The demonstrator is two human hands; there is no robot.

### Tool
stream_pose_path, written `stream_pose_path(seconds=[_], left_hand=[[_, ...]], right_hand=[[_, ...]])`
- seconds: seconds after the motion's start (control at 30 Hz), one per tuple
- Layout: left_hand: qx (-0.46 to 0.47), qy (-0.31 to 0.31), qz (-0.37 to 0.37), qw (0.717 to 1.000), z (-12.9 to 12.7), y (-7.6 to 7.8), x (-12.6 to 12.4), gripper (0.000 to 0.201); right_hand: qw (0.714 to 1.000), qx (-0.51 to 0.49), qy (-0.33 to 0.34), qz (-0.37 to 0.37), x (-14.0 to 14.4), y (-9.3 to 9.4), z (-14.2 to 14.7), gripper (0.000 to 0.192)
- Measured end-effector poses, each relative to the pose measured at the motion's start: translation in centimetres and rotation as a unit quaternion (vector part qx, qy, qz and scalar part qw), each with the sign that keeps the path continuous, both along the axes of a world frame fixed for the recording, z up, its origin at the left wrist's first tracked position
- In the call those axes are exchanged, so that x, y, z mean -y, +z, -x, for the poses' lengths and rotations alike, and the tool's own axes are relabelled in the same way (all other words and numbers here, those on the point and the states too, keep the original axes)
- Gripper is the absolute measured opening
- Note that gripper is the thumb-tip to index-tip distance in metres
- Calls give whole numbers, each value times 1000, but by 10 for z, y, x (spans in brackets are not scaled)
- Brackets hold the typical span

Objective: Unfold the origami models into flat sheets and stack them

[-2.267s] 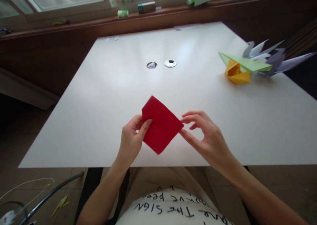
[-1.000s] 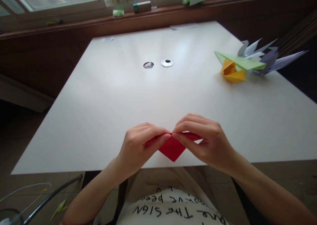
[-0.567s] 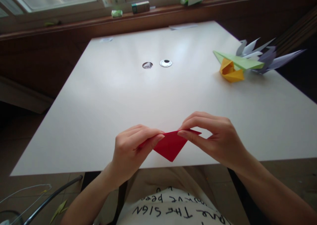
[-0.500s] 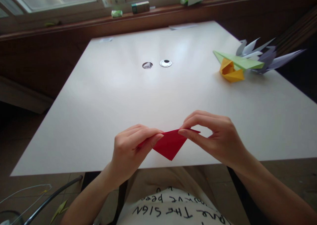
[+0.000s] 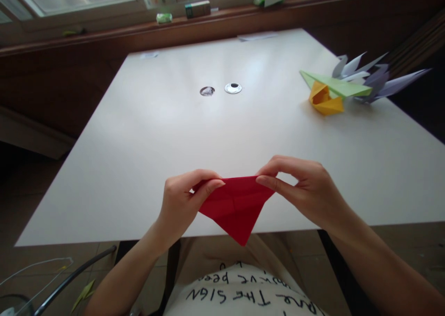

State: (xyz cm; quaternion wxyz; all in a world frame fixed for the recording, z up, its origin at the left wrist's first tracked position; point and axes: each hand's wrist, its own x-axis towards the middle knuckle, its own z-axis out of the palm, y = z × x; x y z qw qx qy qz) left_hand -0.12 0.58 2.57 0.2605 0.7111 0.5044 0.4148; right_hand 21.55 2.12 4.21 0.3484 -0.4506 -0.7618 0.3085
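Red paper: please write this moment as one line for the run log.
left hand: pinches red paper left corner | right hand: pinches right corner | paper: folded triangle, point down, above table near edge

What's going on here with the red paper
A person seated at a white table holds a folded red paper in the air at its near edge. The left hand and right hand each pinch one top corner, the point hanging down. Finished paper models, yellow, green and pale purple, sit at the far right.
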Motion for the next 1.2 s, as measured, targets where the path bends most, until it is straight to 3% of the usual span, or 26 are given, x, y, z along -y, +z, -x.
stream_pose_path(seconds=[0.13, 0.33, 0.63, 0.9, 1.03, 1.2], left_hand=[[23, -7, 68, 997, 6, -4, -1, 13], [48, 30, 66, 996, 7, -6, 2, 14], [149, 22, 142, 978, 5, -7, 2, 15], [244, -22, 257, 935, 4, -14, 0, 17], [206, 5, 257, 944, 5, -16, 0, 16], [155, -51, 285, 945, 5, -10, 0, 17]], right_hand=[[999, 31, -28, -29, 1, -1, -2, 12], [997, 48, -41, -36, 2, -5, -2, 12], [991, -95, -40, 83, 4, -12, -1, 13], [971, -167, -71, 158, 3, -20, 2, 14], [981, -99, -13, 165, 4, -21, -1, 17], [996, 6, 40, 79, 2, -15, 1, 13]])
